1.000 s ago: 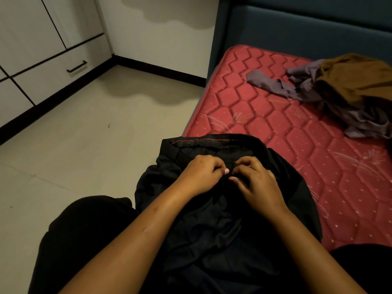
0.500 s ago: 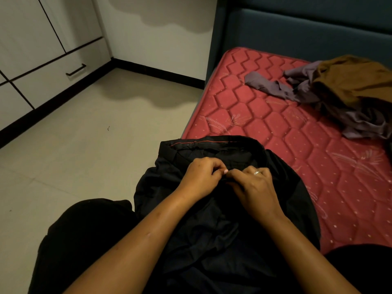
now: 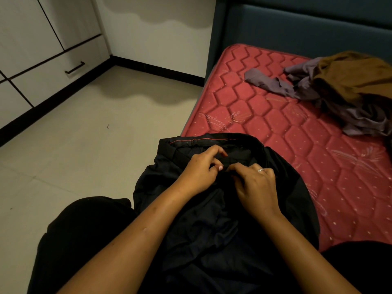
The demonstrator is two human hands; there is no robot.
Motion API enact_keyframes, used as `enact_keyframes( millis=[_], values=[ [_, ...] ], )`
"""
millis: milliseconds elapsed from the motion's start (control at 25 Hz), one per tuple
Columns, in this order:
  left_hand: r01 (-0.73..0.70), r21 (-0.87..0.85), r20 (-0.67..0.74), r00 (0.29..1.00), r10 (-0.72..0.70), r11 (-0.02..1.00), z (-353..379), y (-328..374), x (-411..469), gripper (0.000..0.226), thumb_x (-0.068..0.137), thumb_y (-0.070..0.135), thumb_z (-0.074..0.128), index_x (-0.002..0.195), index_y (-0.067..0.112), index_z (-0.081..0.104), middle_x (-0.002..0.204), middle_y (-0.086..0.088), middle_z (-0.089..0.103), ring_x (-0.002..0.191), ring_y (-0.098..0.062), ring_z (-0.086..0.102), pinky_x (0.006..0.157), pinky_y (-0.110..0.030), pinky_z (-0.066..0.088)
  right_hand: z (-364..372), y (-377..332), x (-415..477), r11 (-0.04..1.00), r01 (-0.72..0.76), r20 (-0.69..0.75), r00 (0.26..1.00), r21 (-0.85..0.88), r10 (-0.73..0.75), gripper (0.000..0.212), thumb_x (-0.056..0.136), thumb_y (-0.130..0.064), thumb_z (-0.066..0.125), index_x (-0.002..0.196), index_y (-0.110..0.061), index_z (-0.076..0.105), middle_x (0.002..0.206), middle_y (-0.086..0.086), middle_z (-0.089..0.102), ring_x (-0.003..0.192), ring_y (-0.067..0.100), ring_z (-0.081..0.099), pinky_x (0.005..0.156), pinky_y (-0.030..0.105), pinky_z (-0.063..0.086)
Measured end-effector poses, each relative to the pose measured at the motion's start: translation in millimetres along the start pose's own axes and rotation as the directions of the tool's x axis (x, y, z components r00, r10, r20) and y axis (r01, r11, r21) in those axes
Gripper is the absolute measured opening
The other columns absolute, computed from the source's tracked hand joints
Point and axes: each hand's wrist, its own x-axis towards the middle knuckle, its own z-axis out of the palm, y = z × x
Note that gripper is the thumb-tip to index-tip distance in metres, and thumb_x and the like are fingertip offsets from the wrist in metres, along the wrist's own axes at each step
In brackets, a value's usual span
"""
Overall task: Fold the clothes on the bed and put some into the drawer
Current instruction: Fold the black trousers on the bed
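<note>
Hard to tell exactly what is pinched: black on black, with the fingertips (image 3: 234, 166) of the right hand (image 3: 254, 187) tucked under and lost in the cloth. Gripping a small fold of the black trousers (image 3: 212, 230) just below the waistband (image 3: 191, 143) with both hands, knuckles nearly touching. On the left hand (image 3: 199, 172), thumb and curled lower fingers closed on the fabric, forefinger crooked and raised a little above it. On the right, all fingers bent tight together, a ring (image 3: 261, 170) on one. Trousers spread over the lap and the near edge of the red mattress (image 3: 275, 124), lower part cut off by the frame. Farther back on the mattress, well apart, a crumpled brown garment (image 3: 350, 75) lying on a grey-purple garment (image 3: 267, 80), both cut off at the right edge. Across the floor, a closed drawer (image 3: 53, 77) with a dark handle (image 3: 74, 67).
</note>
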Motion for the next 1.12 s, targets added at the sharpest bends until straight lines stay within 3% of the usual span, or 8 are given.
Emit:
enact_keyframes(
  millis=[120, 240, 320, 440, 560, 680, 920, 1120],
  values=[
    [0.002, -0.013, -0.005, 1.0, -0.002, 1.0, -1, 0, -1, 0.024, 0.088, 0.0, 0.057, 0.107, 0.015, 0.057, 0.084, 0.004, 0.07, 0.084, -0.007, 0.065, 0.08, -0.01, 0.042, -1, 2, 2, 0.998, -0.026, 0.036, 0.999, 0.049, 0.024, 0.021, 0.081, -0.019, 0.057, 0.099, -0.029, 0.061, 0.072, -0.008, 0.064, 0.073, 0.019, 0.058, 0.069, 0.031, 0.028],
    [0.027, 0.022, 0.05, 0.998, -0.028, 0.999, -5, 3, -1, 0.022, 0.09, 0.006, 0.058, 0.106, 0.02, 0.058, 0.087, 0.008, 0.069, 0.087, -0.008, 0.063, 0.087, -0.022, 0.044, -3, 7, 4, 0.982, 0.009, 0.146, 0.989, 0.188, -0.037, 0.034, 0.08, -0.011, 0.057, 0.103, -0.035, 0.058, 0.087, -0.013, 0.067, 0.078, 0.017, 0.054, 0.074, 0.034, 0.037],
    [0.025, 0.26, 0.138, 0.988, -0.063, 0.965, -11, 0, 0, 0.024, 0.091, 0.021, 0.061, 0.114, 0.025, 0.056, 0.101, 0.011, 0.066, 0.1, -0.008, 0.057, 0.1, -0.033, 0.036, -2, 11, 4, 0.971, 0.025, 0.175, 0.982, 0.236, -0.068, 0.039, 0.08, -0.009, 0.052, 0.106, -0.038, 0.054, 0.092, -0.015, 0.066, 0.079, 0.014, 0.049, 0.076, 0.037, 0.042],
    [0.008, 0.594, 0.207, 0.965, -0.163, 0.804, -19, -7, 0, 0.03, 0.091, 0.042, 0.057, 0.12, 0.033, 0.056, 0.124, 0.01, 0.059, 0.124, -0.015, 0.04, 0.11, -0.044, 0.014, 0, 15, 6, 0.959, -0.026, 0.229, 0.973, 0.283, -0.041, 0.036, 0.084, -0.008, 0.057, 0.104, -0.038, 0.058, 0.097, -0.019, 0.066, 0.08, 0.008, 0.046, 0.08, 0.04, 0.045],
    [0.046, 0.492, 0.201, 0.966, -0.165, 0.869, -16, -9, 0, 0.03, 0.093, 0.043, 0.056, 0.121, 0.035, 0.059, 0.129, 0.013, 0.057, 0.126, -0.013, 0.039, 0.107, -0.039, 0.012, -3, 15, 6, 0.959, -0.023, 0.25, 0.967, 0.284, -0.051, 0.019, 0.083, -0.028, 0.07, 0.098, -0.038, 0.065, 0.092, -0.021, 0.067, 0.081, 0.008, 0.05, 0.08, 0.038, 0.045],
    [0.045, 0.424, 0.182, 0.974, -0.134, 0.904, -10, -7, 2, 0.029, 0.093, 0.04, 0.056, 0.122, 0.035, 0.06, 0.127, 0.013, 0.056, 0.125, -0.012, 0.039, 0.106, -0.039, 0.013, -4, 12, 4, 0.97, -0.019, 0.196, 0.98, 0.241, -0.029, 0.013, 0.082, -0.043, 0.066, 0.093, -0.035, 0.067, 0.088, -0.017, 0.068, 0.082, 0.012, 0.055, 0.077, 0.034, 0.042],
    [0.003, 0.362, 0.193, 0.978, -0.078, 0.932, -9, -8, 3, 0.026, 0.092, 0.033, 0.059, 0.117, 0.029, 0.064, 0.11, 0.014, 0.056, 0.118, -0.013, 0.045, 0.1, -0.034, 0.018, -8, 8, 7, 0.964, -0.13, 0.151, 0.984, 0.231, 0.097, 0.013, 0.081, -0.031, 0.074, 0.089, -0.028, 0.063, 0.073, -0.019, 0.054, 0.076, 0.012, 0.055, 0.077, 0.035, 0.04],
    [-0.085, 0.362, 0.199, 0.98, 0.013, 0.928, -12, -6, 5, 0.023, 0.092, 0.03, 0.061, 0.114, 0.024, 0.067, 0.097, 0.016, 0.05, 0.111, -0.015, 0.05, 0.1, -0.031, 0.024, -13, 1, 8, 0.981, -0.192, 0.133, 0.973, 0.033, 0.186, 0.015, 0.082, -0.03, 0.069, 0.091, -0.028, 0.057, 0.077, -0.011, 0.06, 0.085, 0.018, 0.058, 0.079, 0.033, 0.026]
  ],
)
